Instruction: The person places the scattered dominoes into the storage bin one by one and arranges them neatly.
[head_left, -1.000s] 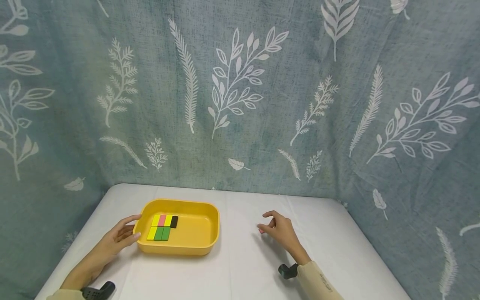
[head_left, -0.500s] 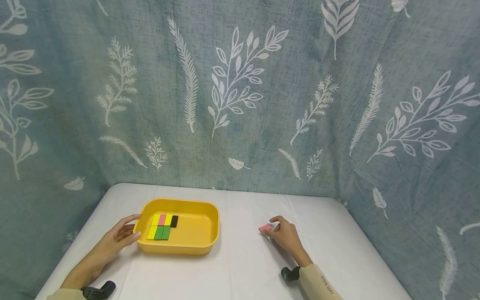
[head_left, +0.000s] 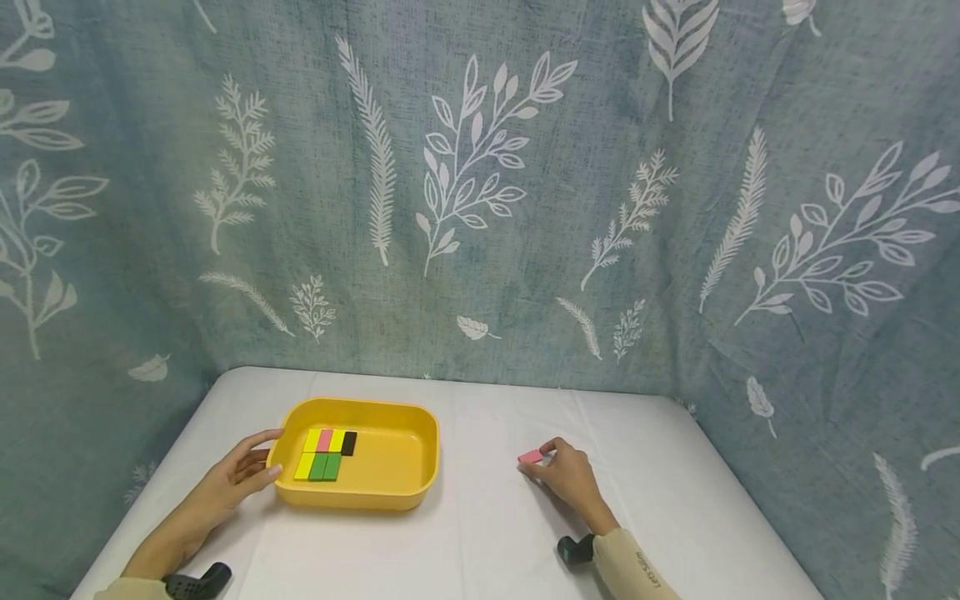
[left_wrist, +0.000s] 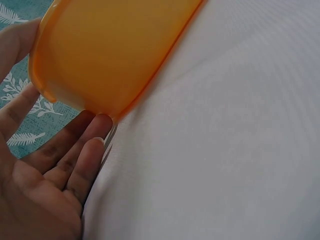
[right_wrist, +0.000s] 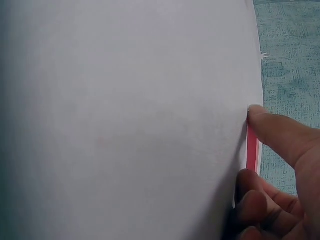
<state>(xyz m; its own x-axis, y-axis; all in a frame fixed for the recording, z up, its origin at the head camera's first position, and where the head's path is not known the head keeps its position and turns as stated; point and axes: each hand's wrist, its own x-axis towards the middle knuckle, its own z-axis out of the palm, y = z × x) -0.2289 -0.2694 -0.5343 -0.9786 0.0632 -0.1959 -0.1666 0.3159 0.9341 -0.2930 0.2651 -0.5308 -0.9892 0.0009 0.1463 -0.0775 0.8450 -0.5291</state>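
Note:
In the head view my right hand (head_left: 570,477) pinches a pink rectangular block (head_left: 530,457) between thumb and finger, low at the white table. The right wrist view shows the block's narrow edge (right_wrist: 252,147) between the fingertips (right_wrist: 257,111). At the left, a yellow tray (head_left: 375,500) stands on the table, and my left hand (head_left: 225,483) touches its left end with spread, relaxed fingers. The left wrist view has several fingertips (left_wrist: 102,122) against the tray's outer wall (left_wrist: 115,60). Inside the tray, yellow (head_left: 302,467), pink (head_left: 325,440), green (head_left: 332,467) and black blocks (head_left: 348,443) lie in two rows.
A white-covered table (head_left: 480,542) carries the tray and block. Behind it and along both sides hangs a blue-green curtain (head_left: 510,325) with white leaf prints. Dark wrist devices (head_left: 576,550) sit at both wrists.
The pink block, mostly hidden under my right fingers at first, now shows clearly, turned and pinched between thumb and finger. My left hand and the tray have stayed put.

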